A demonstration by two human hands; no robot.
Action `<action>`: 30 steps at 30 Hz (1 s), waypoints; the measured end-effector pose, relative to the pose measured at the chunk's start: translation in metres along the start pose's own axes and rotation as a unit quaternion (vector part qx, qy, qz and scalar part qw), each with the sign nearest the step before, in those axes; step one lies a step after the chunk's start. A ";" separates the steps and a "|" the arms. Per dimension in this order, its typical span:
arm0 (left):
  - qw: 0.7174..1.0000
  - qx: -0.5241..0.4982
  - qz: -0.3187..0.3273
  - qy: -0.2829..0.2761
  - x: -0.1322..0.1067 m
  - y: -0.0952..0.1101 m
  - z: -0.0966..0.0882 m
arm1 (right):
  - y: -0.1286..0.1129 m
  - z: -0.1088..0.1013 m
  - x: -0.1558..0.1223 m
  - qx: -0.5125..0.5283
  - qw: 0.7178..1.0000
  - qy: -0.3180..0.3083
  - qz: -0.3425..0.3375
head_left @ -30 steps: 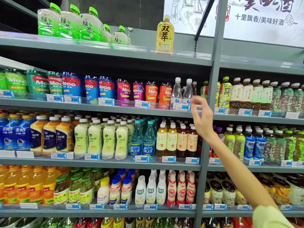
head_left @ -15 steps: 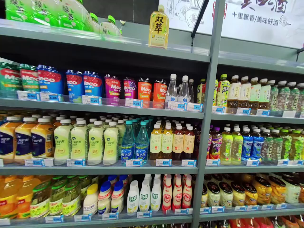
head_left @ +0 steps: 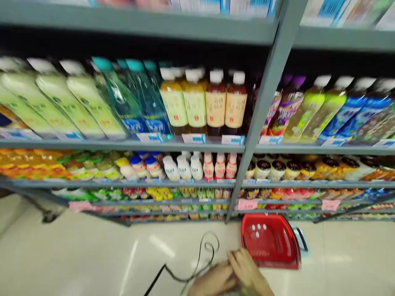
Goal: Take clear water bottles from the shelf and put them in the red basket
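Two hands meet low in view, left hand (head_left: 212,281) and right hand (head_left: 247,273) touching, grip unclear through blur, beside a thin black cord (head_left: 197,263). The red plastic shopping basket (head_left: 270,242) sits on the floor just beyond; reaching it looks next.

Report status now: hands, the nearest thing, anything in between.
Both hands low, together, blurred; grip unclear. Red basket on floor beside them. Black cable loops just left.

This is a shop, a drinks aisle. Grey shelves (head_left: 129,144) carry rows of bottled drinks (head_left: 216,102) with price tags (head_left: 193,138) along the edges. A red shopping basket (head_left: 270,241) sits on the floor.
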State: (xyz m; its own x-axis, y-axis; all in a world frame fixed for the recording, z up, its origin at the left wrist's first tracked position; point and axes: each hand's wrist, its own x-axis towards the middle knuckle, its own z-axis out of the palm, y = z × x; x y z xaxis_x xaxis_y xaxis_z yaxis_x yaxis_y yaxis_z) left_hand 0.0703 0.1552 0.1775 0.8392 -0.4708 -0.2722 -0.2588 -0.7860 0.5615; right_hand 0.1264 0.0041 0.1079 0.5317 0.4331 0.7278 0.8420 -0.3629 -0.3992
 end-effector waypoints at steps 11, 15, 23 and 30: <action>0.998 0.032 0.029 -0.037 0.122 0.050 0.070 | 0.106 -0.062 -0.092 0.162 0.942 -0.155 0.248; 0.999 0.033 0.016 -0.029 0.168 0.072 0.115 | 0.145 -0.089 -0.138 0.196 0.922 -0.170 0.288; 0.993 0.039 -0.104 -0.044 0.202 0.072 0.198 | 0.222 -0.123 -0.209 0.115 0.891 -0.314 0.306; 0.960 0.005 -0.279 0.022 0.205 -0.014 0.251 | 0.322 -0.081 -0.208 0.120 0.853 -0.255 0.439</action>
State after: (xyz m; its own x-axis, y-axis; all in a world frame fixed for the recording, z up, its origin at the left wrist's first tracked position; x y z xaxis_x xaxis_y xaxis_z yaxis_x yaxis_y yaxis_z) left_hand 0.1260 -0.0310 -0.0820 0.8680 0.0430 -0.4948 0.2331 -0.9150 0.3294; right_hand 0.2799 -0.2695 -0.1270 0.8866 0.4053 -0.2232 0.0605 -0.5797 -0.8125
